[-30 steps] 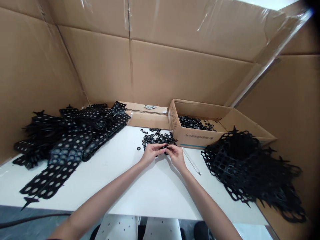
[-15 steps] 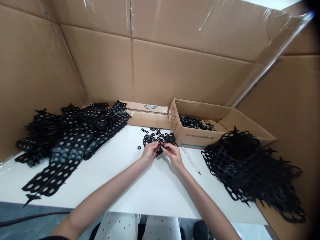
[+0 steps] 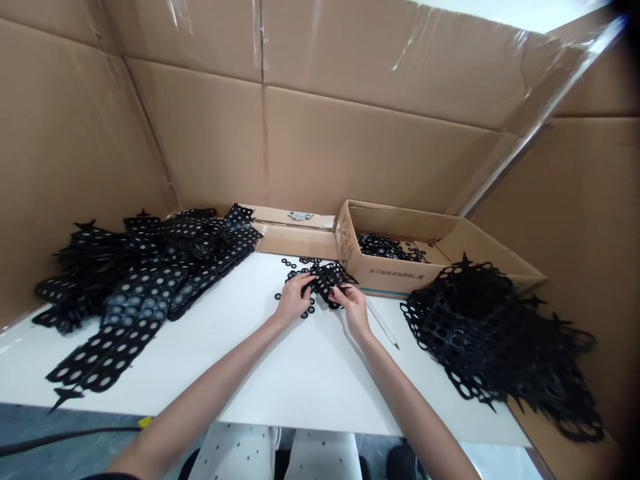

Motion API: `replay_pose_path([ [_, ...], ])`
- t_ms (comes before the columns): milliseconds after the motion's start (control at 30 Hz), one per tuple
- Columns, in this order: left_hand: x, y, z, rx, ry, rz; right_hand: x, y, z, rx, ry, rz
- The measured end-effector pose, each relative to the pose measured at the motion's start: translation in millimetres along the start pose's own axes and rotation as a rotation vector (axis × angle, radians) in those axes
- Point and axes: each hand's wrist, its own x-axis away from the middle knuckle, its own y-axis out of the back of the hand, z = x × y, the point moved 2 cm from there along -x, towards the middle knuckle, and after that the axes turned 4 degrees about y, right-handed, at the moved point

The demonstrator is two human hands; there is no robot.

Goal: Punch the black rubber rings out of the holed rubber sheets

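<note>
My left hand (image 3: pixel 291 300) and my right hand (image 3: pixel 353 304) meet at mid table, both pinched on a short black perforated strip (image 3: pixel 327 279) held just above a scatter of small black rings (image 3: pixel 300 267). The strip lies between the two hands, tilted up toward the far side. Both forearms reach in from the near edge of the white table (image 3: pixel 280 373).
A heap of black strips with round inserts (image 3: pixel 145 267) covers the left. A pile of punched-out black strips (image 3: pixel 480 327) lies right. An open cardboard box (image 3: pixel 395 273) holding black rings stands behind the hands. A thin stick (image 3: pixel 383 323) lies beside it. Cardboard walls surround the table.
Both hands moved slightly farther from me, and the black strip between them now shows wider and more spread than a second ago.
</note>
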Motion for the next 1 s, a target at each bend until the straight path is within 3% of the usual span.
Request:
replay_pose_path([
  [133, 9, 0.2, -20, 0.041, -0.214, 0.096, -2, 1, -1, -0.125, -0.082, -0.036],
  [267, 12, -0.8, -21, 0.125, -0.269, 0.115, 2, -4, 0, -0.194, -0.159, 0.017],
  [467, 14, -2.5, -16, 0.072, -0.301, 0.067, 6, -5, -1, 0.084, -0.105, 0.091],
  [600, 16, -2.4, -18, -0.011, -0.415, 0.064, 6, -2, -1, 0.104, -0.089, 0.051],
  [767, 17, -2.9, -16, -0.136, -0.521, 0.038, 4, 0, 3, 0.194, -0.043, 0.111],
  [867, 18, -3.5, -17, -0.130, -0.508, 0.052, 4, 1, 2, 0.246, -0.013, 0.128],
  [1000, 18, -2.1, -25, 0.012, -0.354, 0.128, 3, 2, 2, 0.259, 0.078, 0.140],
])
